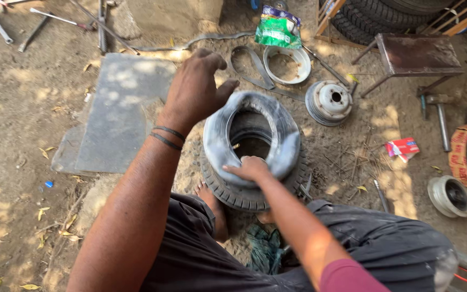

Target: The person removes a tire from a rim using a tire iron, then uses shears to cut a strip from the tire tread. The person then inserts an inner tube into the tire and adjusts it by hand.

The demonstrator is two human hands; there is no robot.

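Note:
A small black tyre (244,192) lies flat on the dirt between my feet. A dusty grey inner tube (285,132) sits partly in it, its far side raised above the tread. My right hand (251,168) presses down on the tube's near edge at the tyre opening, fingers curled over it. My left hand (195,89) hovers above the tube's upper left side, fingers bent, thumb close to the rubber; two dark bands circle the wrist. I cannot tell whether the left hand touches the tube.
A grey rubber mat (120,116) lies left. Two metal wheel rims (328,101) (449,196), a rim half (287,65), a green packet (278,27), a rusty metal stool (414,57), a hammer (440,116), a red packet (402,147), an orange-brown tube (463,162) and stacked tyres (385,13) surround me.

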